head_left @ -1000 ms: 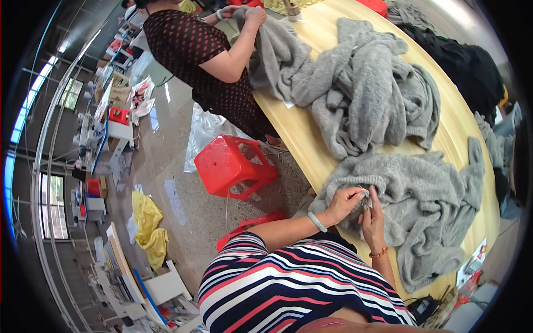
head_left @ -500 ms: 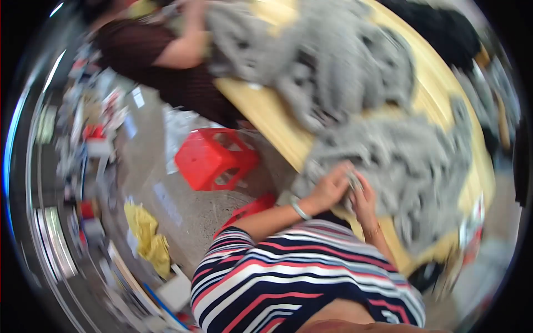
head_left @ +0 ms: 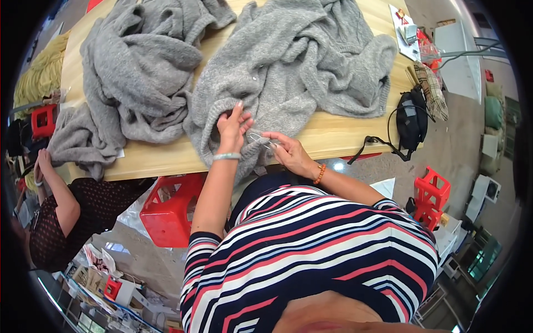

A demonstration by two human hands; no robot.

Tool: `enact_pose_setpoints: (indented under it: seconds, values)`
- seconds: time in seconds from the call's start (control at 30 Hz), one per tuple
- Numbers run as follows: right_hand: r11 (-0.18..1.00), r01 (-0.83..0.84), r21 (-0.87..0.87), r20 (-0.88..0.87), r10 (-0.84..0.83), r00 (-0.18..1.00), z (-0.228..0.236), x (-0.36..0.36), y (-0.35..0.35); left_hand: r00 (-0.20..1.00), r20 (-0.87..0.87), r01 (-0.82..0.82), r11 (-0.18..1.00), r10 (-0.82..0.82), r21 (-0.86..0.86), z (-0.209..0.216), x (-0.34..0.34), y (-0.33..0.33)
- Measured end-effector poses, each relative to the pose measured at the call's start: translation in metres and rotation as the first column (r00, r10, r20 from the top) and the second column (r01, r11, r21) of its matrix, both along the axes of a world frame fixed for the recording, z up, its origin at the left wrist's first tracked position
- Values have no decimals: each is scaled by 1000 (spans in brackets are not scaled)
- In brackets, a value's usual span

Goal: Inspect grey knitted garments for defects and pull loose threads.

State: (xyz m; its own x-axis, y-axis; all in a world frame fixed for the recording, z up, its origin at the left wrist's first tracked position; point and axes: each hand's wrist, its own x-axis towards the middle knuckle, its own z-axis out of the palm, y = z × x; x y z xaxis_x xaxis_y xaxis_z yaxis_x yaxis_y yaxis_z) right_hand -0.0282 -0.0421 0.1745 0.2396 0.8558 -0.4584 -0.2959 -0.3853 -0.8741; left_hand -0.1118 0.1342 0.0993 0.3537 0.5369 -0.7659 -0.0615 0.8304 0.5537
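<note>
A grey knitted sweater [head_left: 277, 91] lies rumpled on the table in front of me. At its near edge, my left hand [head_left: 232, 132] lies against the knit beside a folded-back opening, its fingers apart and partly bent. Close by on the right, my right hand [head_left: 292, 155] is closed on a small, bright pair of metal thread snips [head_left: 256, 137]. The snips point left toward the sweater's near edge, just beside my left hand. Parts of the snips are hidden by the fingers and knit.
More grey knitwear [head_left: 144, 77] is heaped on the light wooden table [head_left: 150, 171] at left. A co-worker [head_left: 61, 216] stands there touching it. A red stool [head_left: 166, 213] stands below the table edge. A black bag [head_left: 412, 119] with straps lies at the table's right end.
My view has turned, bringing the table across the front. My hands, earlier together at the sweater, are now apart, and the snips show in the right one.
</note>
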Motion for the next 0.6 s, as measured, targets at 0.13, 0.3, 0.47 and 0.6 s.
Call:
enact_pose_setpoints:
  seconds: [0.13, 0.3, 0.47, 0.6]
  values:
    - [999, 41, 2, 26, -41, 999, 0, 5, 0, 991, -95, -86, 996, 89, 36, -20, 12, 12]
    - [990, 130, 57, 44, -132, 990, 4, 16, 10, 993, 17, 117, 989, -119, 93, 33, -11, 8]
    - [990, 88, 110, 75, -96, 993, -2, 16, 29, 961, 150, 223, 972, -232, 77, 54, -44, 0]
    - [986, 99, 138, 4, -100, 995, 2, 11, 41, 868, 421, 223, 964, -263, 143, 39, -65, 2]
